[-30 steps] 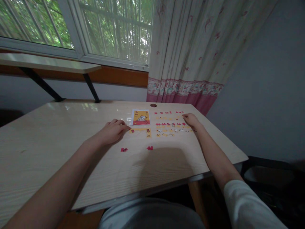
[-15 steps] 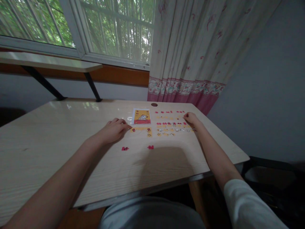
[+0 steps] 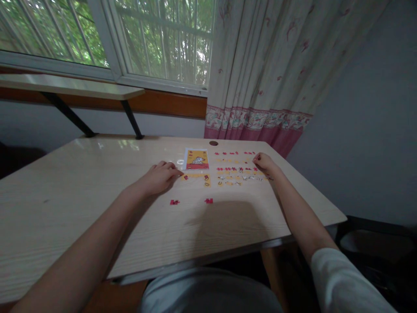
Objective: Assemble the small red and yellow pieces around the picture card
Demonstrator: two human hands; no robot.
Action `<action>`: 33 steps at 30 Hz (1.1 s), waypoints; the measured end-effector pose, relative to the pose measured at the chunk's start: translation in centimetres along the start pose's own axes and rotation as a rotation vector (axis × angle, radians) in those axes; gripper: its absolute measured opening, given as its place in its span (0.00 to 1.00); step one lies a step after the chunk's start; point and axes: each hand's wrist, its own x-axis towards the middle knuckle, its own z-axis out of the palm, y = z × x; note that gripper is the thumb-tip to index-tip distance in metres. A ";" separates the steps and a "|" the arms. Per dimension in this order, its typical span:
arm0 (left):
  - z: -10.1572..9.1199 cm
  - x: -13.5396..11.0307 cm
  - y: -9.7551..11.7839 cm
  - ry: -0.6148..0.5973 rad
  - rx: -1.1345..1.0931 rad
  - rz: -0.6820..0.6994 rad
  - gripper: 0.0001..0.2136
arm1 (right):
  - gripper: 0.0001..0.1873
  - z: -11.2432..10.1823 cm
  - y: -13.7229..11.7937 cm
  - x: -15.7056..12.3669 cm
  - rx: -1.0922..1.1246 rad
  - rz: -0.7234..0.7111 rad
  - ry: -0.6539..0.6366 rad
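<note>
My left hand (image 3: 162, 177) rests on the table with its fingers loosely stretched, and its fingertips touch the left end of a joined yellow puzzle strip (image 3: 195, 175). That strip turns down at its right end. On the right, my right hand (image 3: 264, 161) pinches a small puzzle piece (image 3: 259, 158) with a dark red mark, mostly covered by the fingers. Below and left of this hand lie rows of loose yellow puzzle pieces (image 3: 230, 178) and a row of red puzzle pieces (image 3: 228, 169). A picture card (image 3: 197, 159) with a white animal on yellow and red lies above the strip.
Two red corner-like pieces, one at left (image 3: 174, 202) and one at right (image 3: 209, 201), lie nearer me. Another red row (image 3: 224, 153) is at the back. Beyond are a cable hole (image 3: 213, 143), a raised shelf (image 3: 97, 89) and a curtain (image 3: 257, 117).
My right hand's fingertips have turned slightly upward, and the small piece in them now shows. My left hand stays at the strip. The whole view has shifted slightly.
</note>
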 end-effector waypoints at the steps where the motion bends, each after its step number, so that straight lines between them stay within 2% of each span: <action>1: -0.1 0.0 0.1 0.001 0.002 0.002 0.18 | 0.13 -0.2 -0.3 -0.2 0.014 -0.013 0.021; 5: -0.4 0.1 0.5 0.052 0.013 0.031 0.19 | 0.12 -1.2 -2.5 -1.3 0.143 -0.125 0.136; 7: -0.5 0.2 0.8 0.093 -0.001 0.057 0.18 | 0.10 -1.5 -4.3 -2.2 0.246 -0.190 0.135; 13: -1.1 0.2 2.3 0.174 -0.172 0.144 0.15 | 0.07 -0.6 -10.6 -6.4 0.589 -0.436 -0.038; 16: -1.6 0.2 3.6 0.191 -0.363 0.146 0.14 | 0.07 0.6 -13.1 -9.0 0.816 -0.469 -0.188; 19: -1.9 0.1 5.0 0.115 -0.565 0.115 0.12 | 0.10 1.8 -15.0 -11.2 1.021 -0.446 -0.269; 23: -1.5 0.0 6.3 0.001 -0.764 0.099 0.12 | 0.16 3.1 -16.4 -13.2 1.221 -0.390 -0.347; 28: -1.2 0.1 6.7 0.042 -0.826 0.073 0.14 | 0.17 3.6 -17.0 -14.1 1.314 -0.365 -0.401; 33: -1.3 0.2 6.7 0.050 -0.907 0.015 0.13 | 0.16 3.3 -16.9 -14.2 1.240 -0.424 -0.323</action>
